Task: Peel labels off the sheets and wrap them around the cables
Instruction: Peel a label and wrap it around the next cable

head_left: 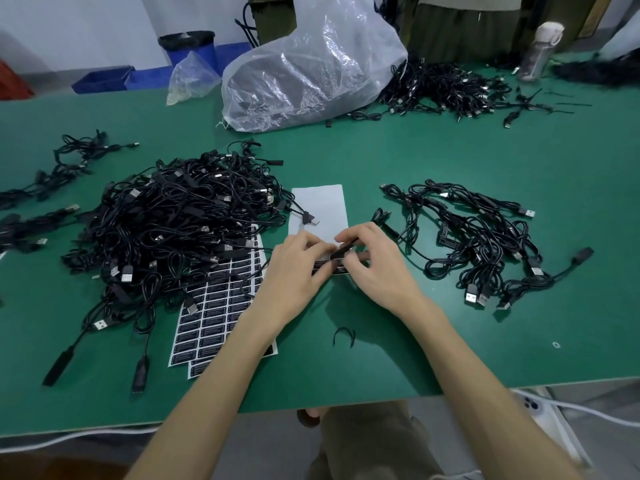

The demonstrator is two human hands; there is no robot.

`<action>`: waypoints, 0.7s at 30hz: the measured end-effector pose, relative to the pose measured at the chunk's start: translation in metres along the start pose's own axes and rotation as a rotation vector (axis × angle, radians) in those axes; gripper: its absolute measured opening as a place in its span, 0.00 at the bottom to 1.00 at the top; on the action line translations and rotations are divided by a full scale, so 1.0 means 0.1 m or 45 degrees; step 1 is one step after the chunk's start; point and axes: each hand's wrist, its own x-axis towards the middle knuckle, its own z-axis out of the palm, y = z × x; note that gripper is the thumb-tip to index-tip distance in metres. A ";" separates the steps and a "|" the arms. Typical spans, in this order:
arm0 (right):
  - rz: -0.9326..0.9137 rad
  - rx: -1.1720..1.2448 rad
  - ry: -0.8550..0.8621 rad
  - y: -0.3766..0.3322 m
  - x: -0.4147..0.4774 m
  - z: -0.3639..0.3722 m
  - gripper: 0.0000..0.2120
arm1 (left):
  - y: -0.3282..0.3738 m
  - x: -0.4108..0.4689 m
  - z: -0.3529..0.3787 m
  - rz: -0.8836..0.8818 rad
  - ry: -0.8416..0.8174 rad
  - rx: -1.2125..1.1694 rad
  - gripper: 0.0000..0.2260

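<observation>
My left hand [294,268] and my right hand [374,265] meet at the lower end of a mostly stripped white label sheet [322,209], where a last few black labels [337,265] remain. Fingers of both hands pinch a black label there, and a thin black cable [391,232] runs from the fingers toward the right. A full sheet of black labels [221,306] lies to the left, partly under a big heap of black USB cables [180,220]. A smaller pile of cables [478,244] lies to the right, some showing labels.
The work lies on a green table [450,161]. A crumpled clear plastic bag [304,71] and another cable heap [446,88] sit at the back, a water bottle [540,50] at far right. Loose cables [62,161] lie far left. A small black cable tie [344,336] lies near my wrists.
</observation>
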 end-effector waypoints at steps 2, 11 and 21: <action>-0.013 0.018 0.021 0.01 0.00 0.00 0.10 | 0.02 -0.01 -0.01 -0.014 0.007 0.008 0.14; 0.008 -0.055 -0.013 0.05 0.00 0.00 0.17 | 0.08 -0.05 -0.03 -0.023 0.040 0.054 0.13; 0.016 -0.224 0.295 0.10 0.04 -0.01 0.09 | 0.12 -0.06 -0.07 -0.029 0.090 -0.004 0.09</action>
